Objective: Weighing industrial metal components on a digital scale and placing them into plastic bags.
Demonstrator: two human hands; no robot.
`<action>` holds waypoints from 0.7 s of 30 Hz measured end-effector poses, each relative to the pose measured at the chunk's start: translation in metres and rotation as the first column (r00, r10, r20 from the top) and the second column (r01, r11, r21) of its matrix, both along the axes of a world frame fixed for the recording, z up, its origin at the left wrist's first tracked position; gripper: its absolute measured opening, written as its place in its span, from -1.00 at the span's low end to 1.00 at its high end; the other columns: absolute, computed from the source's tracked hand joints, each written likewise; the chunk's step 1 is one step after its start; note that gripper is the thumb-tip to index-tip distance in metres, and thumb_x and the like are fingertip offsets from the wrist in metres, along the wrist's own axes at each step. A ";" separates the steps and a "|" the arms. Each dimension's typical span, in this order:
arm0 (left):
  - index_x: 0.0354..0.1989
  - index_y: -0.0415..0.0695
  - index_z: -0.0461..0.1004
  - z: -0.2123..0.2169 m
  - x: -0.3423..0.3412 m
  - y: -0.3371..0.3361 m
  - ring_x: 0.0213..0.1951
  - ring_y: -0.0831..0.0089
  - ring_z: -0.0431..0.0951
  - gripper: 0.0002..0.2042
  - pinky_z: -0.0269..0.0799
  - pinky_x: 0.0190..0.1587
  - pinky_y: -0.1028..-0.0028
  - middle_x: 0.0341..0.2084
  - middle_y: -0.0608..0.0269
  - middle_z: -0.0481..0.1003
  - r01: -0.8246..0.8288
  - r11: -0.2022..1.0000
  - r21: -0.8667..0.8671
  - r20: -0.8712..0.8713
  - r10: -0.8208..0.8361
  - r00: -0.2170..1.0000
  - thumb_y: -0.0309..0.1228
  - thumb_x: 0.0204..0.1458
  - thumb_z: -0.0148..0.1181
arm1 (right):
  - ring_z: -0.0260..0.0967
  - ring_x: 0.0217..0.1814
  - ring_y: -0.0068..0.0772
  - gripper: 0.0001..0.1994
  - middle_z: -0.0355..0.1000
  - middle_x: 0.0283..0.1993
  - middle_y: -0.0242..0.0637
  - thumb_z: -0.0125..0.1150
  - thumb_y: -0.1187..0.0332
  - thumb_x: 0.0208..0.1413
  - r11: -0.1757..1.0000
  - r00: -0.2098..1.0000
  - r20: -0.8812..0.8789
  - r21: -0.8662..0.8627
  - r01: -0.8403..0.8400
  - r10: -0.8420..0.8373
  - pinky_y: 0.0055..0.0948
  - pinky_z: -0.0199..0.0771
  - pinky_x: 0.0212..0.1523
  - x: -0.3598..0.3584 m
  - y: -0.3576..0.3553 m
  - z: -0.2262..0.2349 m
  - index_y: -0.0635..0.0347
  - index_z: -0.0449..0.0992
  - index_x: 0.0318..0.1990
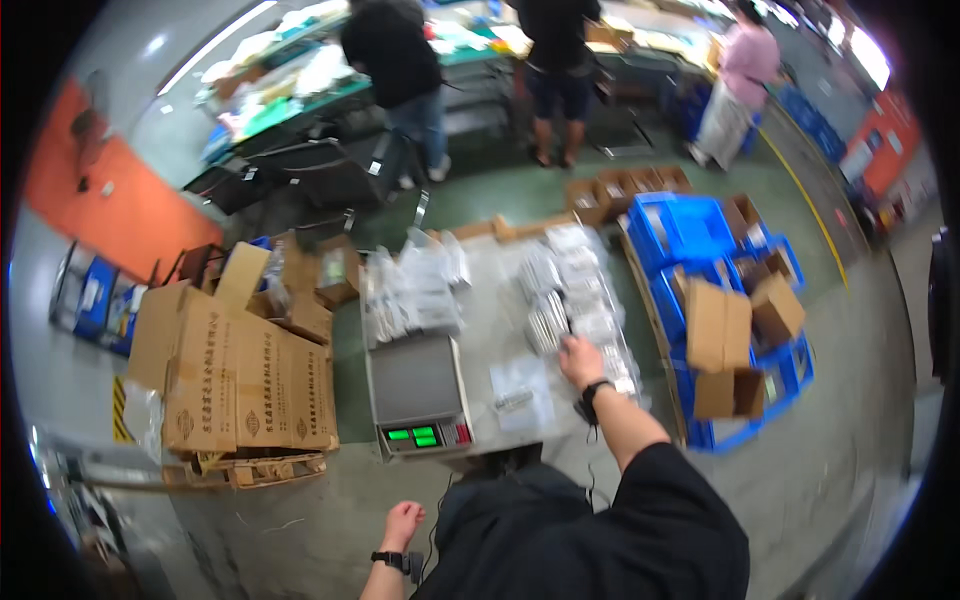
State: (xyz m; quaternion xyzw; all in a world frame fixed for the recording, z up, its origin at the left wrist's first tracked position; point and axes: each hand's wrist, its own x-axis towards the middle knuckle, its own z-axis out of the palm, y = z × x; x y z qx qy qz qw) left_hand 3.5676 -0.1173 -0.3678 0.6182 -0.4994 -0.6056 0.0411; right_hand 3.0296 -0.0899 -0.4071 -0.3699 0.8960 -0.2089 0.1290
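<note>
My right hand (580, 362) reaches over the table with its fingers curled, at the near edge of a stack of silvery wrapped packs (547, 322). A small dark shape shows at its fingertips; what the fingers hold is too blurred to make out. More of these packs (594, 327) lie in rows along the table's right side. My left hand (404, 522) hangs low, short of the table, with its fingers curled in and nothing visible in them. Nearest to it is a scale (415, 385) with a lit green display. A clear plastic bag (521, 394) lies flat between the scale and my right hand.
Clear-bagged packs (415, 285) cover the table's (490, 345) far left. Large cardboard boxes (240, 375) stand on a wooden pallet to the left. Blue bins (690, 228) with open cartons (718, 325) are stacked at the right. Several people stand at a far bench, near a black chair (320, 175).
</note>
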 end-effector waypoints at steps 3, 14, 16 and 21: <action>-0.26 -0.22 0.49 -0.015 0.009 -0.006 -0.43 0.49 0.56 -0.83 0.46 -0.33 0.53 -0.43 0.22 0.57 -0.044 0.997 0.068 -0.054 0.048 0.997 -0.36 0.15 0.08 | 0.45 -0.18 -0.02 -0.77 0.49 -0.26 -0.11 0.22 0.27 -0.01 0.984 0.998 -0.008 -0.165 0.064 -0.066 -0.14 0.46 -0.18 0.017 0.016 0.032 0.06 0.57 -0.18; -0.24 -0.19 0.46 -0.087 0.032 0.001 -0.44 0.43 0.58 -0.83 0.48 -0.41 0.48 -0.42 0.18 0.57 0.254 0.829 0.499 0.148 -0.370 0.917 -0.38 0.16 -0.01 | 0.44 -0.42 -0.24 -0.75 0.51 -0.46 -0.11 0.18 0.20 0.07 0.661 0.630 0.224 0.106 0.743 -0.744 -0.31 0.42 -0.34 0.123 0.404 0.007 0.19 0.61 -0.44; -0.24 -0.19 0.46 -0.097 0.021 0.013 -0.44 0.42 0.58 -0.83 0.48 -0.42 0.47 -0.42 0.18 0.57 0.283 0.807 0.518 0.181 -0.426 0.886 -0.38 0.16 -0.01 | 0.40 -0.47 -0.32 -0.78 0.52 -0.50 -0.19 0.17 0.23 0.05 0.401 0.373 0.211 0.110 0.909 -0.903 -0.35 0.40 -0.37 0.156 0.498 -0.030 0.17 0.63 -0.41; -0.32 -0.13 0.46 -0.100 -0.059 0.045 -0.48 0.38 0.54 -0.84 0.45 -0.41 0.41 -0.46 0.22 0.54 0.382 0.771 0.510 0.117 -0.502 0.857 -0.33 0.14 0.01 | 0.20 -0.71 -0.48 -0.79 0.31 -0.66 -0.39 0.11 0.27 0.10 0.051 -0.037 0.365 0.228 0.972 -0.930 -0.39 0.19 -0.67 0.263 0.716 -0.095 0.21 0.57 -0.41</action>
